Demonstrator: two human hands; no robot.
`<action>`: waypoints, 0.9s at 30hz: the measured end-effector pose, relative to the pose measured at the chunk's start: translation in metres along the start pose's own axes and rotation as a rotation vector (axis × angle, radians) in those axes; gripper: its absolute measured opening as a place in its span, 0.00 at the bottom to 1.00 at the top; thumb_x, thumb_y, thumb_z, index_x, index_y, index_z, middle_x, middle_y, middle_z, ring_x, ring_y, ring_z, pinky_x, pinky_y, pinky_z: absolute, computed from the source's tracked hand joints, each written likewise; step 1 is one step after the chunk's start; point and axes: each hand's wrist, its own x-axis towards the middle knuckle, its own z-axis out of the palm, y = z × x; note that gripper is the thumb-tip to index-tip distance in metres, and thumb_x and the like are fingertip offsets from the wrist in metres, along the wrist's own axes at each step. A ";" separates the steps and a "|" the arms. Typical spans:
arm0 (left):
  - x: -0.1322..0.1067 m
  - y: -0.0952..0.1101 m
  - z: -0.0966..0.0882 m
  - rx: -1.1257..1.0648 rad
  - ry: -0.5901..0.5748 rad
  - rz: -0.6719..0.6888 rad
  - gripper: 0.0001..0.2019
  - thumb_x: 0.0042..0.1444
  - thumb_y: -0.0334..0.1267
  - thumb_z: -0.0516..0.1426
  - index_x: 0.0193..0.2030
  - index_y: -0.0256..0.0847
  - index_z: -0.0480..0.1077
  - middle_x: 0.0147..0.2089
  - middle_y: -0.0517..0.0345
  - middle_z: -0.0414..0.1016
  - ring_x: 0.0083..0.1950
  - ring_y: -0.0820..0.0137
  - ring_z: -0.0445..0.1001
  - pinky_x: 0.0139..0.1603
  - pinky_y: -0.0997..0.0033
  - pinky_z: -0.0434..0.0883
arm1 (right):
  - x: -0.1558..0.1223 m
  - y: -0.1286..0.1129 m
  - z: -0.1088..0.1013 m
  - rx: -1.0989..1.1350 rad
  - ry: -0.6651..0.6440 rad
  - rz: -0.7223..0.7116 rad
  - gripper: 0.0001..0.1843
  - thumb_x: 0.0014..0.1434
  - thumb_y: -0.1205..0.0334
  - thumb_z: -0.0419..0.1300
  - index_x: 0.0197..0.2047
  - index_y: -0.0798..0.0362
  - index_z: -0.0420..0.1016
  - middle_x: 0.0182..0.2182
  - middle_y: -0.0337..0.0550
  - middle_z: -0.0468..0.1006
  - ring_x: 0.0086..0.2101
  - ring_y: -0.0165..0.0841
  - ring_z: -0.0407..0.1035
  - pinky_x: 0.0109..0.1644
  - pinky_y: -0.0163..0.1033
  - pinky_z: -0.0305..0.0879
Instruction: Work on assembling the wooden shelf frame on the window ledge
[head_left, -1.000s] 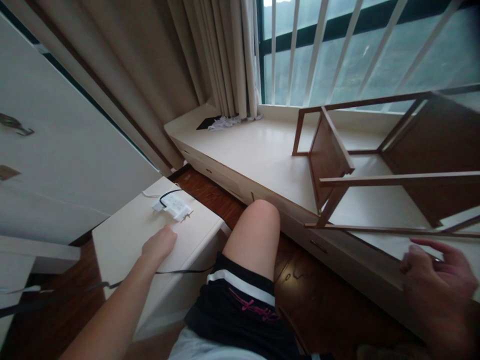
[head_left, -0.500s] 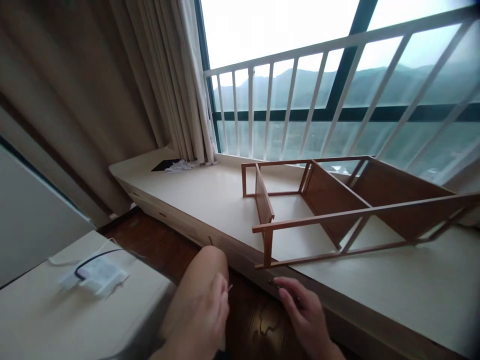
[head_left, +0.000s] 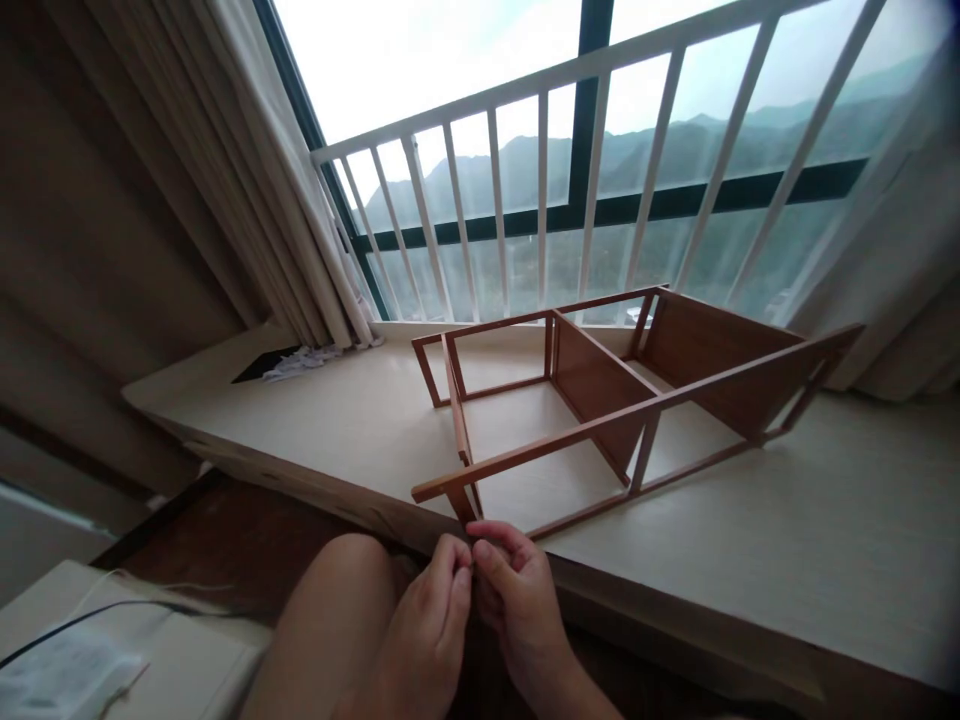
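A brown wooden shelf frame [head_left: 555, 430] lies on its side on the pale window ledge. Its near-left corner reaches the ledge's front edge. Just in front of that corner, my left hand [head_left: 431, 625] and my right hand [head_left: 521, 600] come together, fingertips meeting. The left fingers are closed in a pinch. Thumb and forefinger of my right hand are also pinched, right beside the shelf's lower end. Whatever lies between the fingertips is hidden or too small to name.
At the lower left stands a pale table [head_left: 202, 650] with a clear plastic packet [head_left: 67, 670] and a dark cable [head_left: 112, 608]. A dark flat item and crumpled white cloth [head_left: 300, 362] lie by the curtain [head_left: 225, 180]. White railing [head_left: 540, 200] fronts the window.
My hands, apart before with a small thin piece showing at each one's fingers, have come together at the shelf's near corner. The view has turned right.
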 end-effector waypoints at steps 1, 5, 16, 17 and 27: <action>0.002 -0.001 0.000 -0.002 0.049 -0.009 0.17 0.69 0.49 0.42 0.46 0.43 0.66 0.44 0.51 0.78 0.45 0.64 0.77 0.46 0.67 0.73 | 0.002 0.000 0.001 -0.001 -0.012 0.015 0.23 0.44 0.49 0.74 0.39 0.56 0.80 0.14 0.27 0.59 0.14 0.17 0.43 0.16 0.27 0.38; 0.008 0.001 -0.001 0.007 0.131 -0.008 0.18 0.69 0.49 0.43 0.51 0.44 0.67 0.49 0.52 0.78 0.49 0.64 0.77 0.48 0.67 0.73 | 0.007 0.000 0.007 -0.032 -0.023 0.023 0.21 0.41 0.49 0.76 0.33 0.57 0.81 0.17 0.33 0.66 0.17 0.18 0.48 0.18 0.28 0.42; 0.046 -0.069 -0.021 0.084 0.281 0.364 0.09 0.65 0.44 0.54 0.38 0.41 0.66 0.33 0.58 0.70 0.33 0.69 0.71 0.35 0.71 0.69 | 0.004 -0.035 -0.008 -0.326 -0.006 -0.394 0.15 0.64 0.49 0.59 0.35 0.52 0.71 0.28 0.37 0.69 0.25 0.24 0.62 0.27 0.29 0.58; 0.053 -0.077 -0.025 0.099 0.372 0.392 0.10 0.63 0.46 0.56 0.43 0.41 0.67 0.37 0.56 0.71 0.35 0.68 0.71 0.36 0.69 0.71 | 0.003 -0.038 -0.011 -0.413 -0.042 -0.470 0.13 0.66 0.51 0.57 0.36 0.51 0.72 0.32 0.40 0.72 0.31 0.26 0.67 0.34 0.31 0.64; 0.128 -0.075 -0.040 0.142 0.417 0.800 0.48 0.52 0.66 0.58 0.73 0.46 0.48 0.72 0.38 0.49 0.71 0.46 0.52 0.67 0.41 0.58 | 0.009 -0.030 -0.029 -0.963 -0.036 -0.699 0.03 0.61 0.62 0.63 0.39 0.49 0.78 0.30 0.40 0.80 0.27 0.28 0.72 0.30 0.32 0.66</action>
